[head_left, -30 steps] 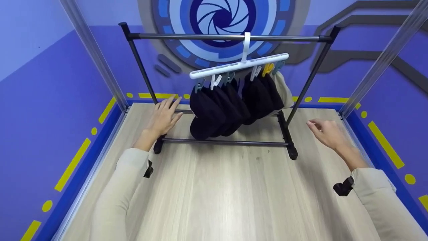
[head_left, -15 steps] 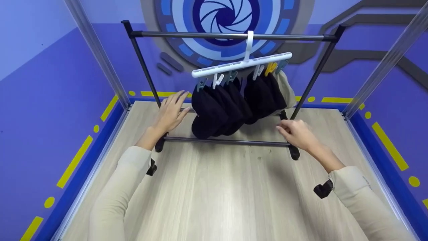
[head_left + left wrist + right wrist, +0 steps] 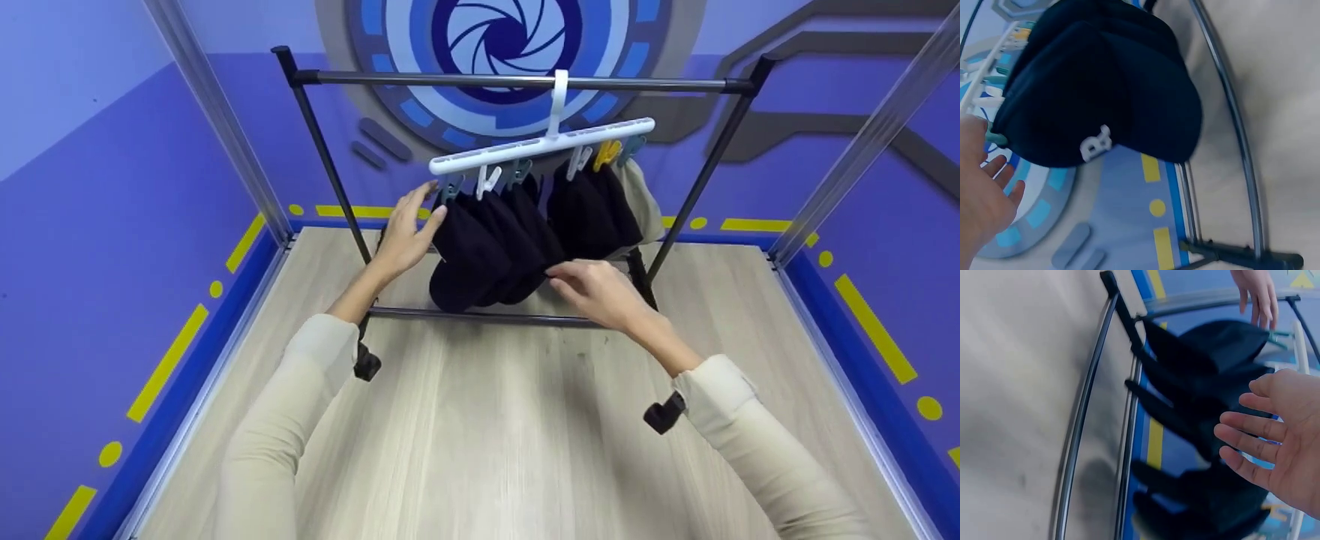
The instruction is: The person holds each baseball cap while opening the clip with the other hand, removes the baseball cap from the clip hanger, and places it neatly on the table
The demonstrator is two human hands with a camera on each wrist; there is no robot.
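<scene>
Several black baseball caps [image 3: 469, 251] and a beige cap [image 3: 639, 202] hang from a white clip hanger [image 3: 510, 154] that tilts up to the right. In the left wrist view, the nearest cap [image 3: 1067, 95] bears a white emblem. My left hand [image 3: 409, 232] is beside that leftmost cap, its fingertips right at the grey-green clip [image 3: 451, 189]. Extended fingers of my right hand [image 3: 1292, 433] appear in the right wrist view, in front of the middle caps [image 3: 1207, 354]. From the head view, this right hand [image 3: 604, 296] overlaps a cap brim.
The hanger hooks over the top bar [image 3: 420, 79] of a dark metal rack, whose lower bar [image 3: 480, 319] runs just above the wood-grain tabletop [image 3: 480, 435]. Blue and purple panels [image 3: 97, 262] enclose the sides and back. A yellow clip [image 3: 606, 155] shows among the others.
My right hand has moved left from beyond the rack's right leg to the front of the caps. My left hand has moved right and up to the leftmost clip. The caps hang as before.
</scene>
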